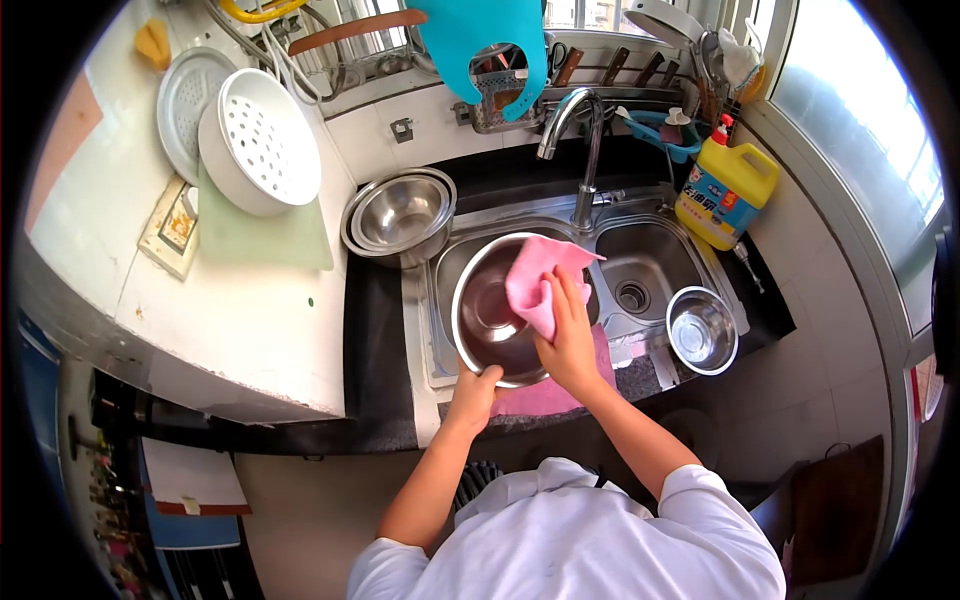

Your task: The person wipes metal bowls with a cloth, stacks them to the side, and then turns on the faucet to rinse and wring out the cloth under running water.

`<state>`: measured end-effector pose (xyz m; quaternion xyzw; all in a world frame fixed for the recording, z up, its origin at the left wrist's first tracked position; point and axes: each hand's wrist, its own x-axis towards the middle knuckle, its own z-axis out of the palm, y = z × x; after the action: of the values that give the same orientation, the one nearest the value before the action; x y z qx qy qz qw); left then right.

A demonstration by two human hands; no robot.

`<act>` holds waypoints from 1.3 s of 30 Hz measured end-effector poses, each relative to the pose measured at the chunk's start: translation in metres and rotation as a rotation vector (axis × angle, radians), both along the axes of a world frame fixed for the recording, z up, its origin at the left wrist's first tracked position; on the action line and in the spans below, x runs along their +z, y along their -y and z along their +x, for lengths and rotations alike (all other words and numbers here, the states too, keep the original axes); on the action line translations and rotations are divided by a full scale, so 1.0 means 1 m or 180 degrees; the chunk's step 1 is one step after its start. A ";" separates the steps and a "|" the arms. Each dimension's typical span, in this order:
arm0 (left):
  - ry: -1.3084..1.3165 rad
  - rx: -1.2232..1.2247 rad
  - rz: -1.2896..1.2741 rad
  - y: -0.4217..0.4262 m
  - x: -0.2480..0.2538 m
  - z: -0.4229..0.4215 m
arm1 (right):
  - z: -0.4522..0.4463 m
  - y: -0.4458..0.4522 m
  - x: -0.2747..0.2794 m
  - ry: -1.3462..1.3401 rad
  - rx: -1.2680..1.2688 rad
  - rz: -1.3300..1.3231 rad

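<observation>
A large steel bowl is tilted over the left basin of the sink. Its near rim is gripped by my left hand, thumb on the edge. My right hand holds a pink cloth at the bowl's right side; the cloth covers part of the opening. Below the bowl, a second pink cloth lies over the counter's front edge. Nested steel bowls stand at the left, behind the basin. A small steel bowl sits at the right basin's front right corner.
The faucet rises behind the sink. A yellow jug with a red cap stands at the back right, near a blue basket. A white colander hangs on the left wall; knives are racked by the window.
</observation>
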<state>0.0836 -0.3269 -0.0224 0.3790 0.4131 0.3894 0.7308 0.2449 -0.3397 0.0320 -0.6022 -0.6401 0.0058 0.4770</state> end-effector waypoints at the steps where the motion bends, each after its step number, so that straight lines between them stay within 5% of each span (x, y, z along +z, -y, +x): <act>1: -0.0036 -0.0117 -0.0027 0.004 -0.008 0.005 | -0.007 -0.014 -0.017 0.0127 -0.0008 -0.0093; 5: 0.0019 -0.0713 0.0154 0.017 0.012 0.009 | -0.028 -0.035 -0.038 0.0022 0.0164 -0.0074; 9: -0.0086 -0.0804 -0.0167 0.004 0.012 -0.018 | -0.018 -0.018 -0.040 -0.0555 0.2038 -0.0794; 13: -0.0431 -0.0726 0.0227 0.004 0.013 -0.029 | -0.005 -0.005 -0.046 -0.1040 0.2462 -0.1708; 15: -0.0602 -0.0730 0.0414 0.005 0.012 -0.029 | 0.011 -0.006 -0.057 -0.0207 0.2439 -0.1562; 17: -0.0695 -0.0516 0.0512 0.006 -0.002 -0.029 | 0.026 -0.005 -0.050 0.2179 0.1980 -0.1255; 18: -0.0686 -0.0537 0.0599 0.003 -0.012 -0.032 | 0.033 -0.006 -0.050 0.2723 0.1764 -0.1034; 22: -0.0735 -0.0599 0.0365 0.001 0.001 -0.031 | 0.042 -0.013 -0.035 0.3411 0.0734 0.0088; 27: -0.0994 -0.0627 -0.0254 -0.009 0.010 -0.036 | 0.050 -0.012 -0.005 0.2867 0.1276 0.0340; 31: -0.0893 -0.0174 -0.0297 -0.005 0.006 -0.035 | 0.050 -0.012 0.016 0.1583 0.0415 0.0022; 33: -0.0384 -0.0080 -0.0353 -0.001 -0.001 -0.030 | 0.043 -0.016 0.017 0.0251 -0.0306 0.0099; 35: -0.0202 -0.0107 -0.0368 0.001 -0.001 -0.019 | 0.021 -0.010 0.010 0.0273 -0.0016 0.0399; 39: -0.0009 -0.0015 -0.0066 0.003 -0.002 -0.009 | -0.004 0.009 -0.037 0.0980 0.1395 -0.0532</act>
<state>0.0742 -0.3297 -0.0242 0.3729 0.4172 0.3829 0.7350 0.2409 -0.3483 -0.0051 -0.4805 -0.8173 0.0700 0.3102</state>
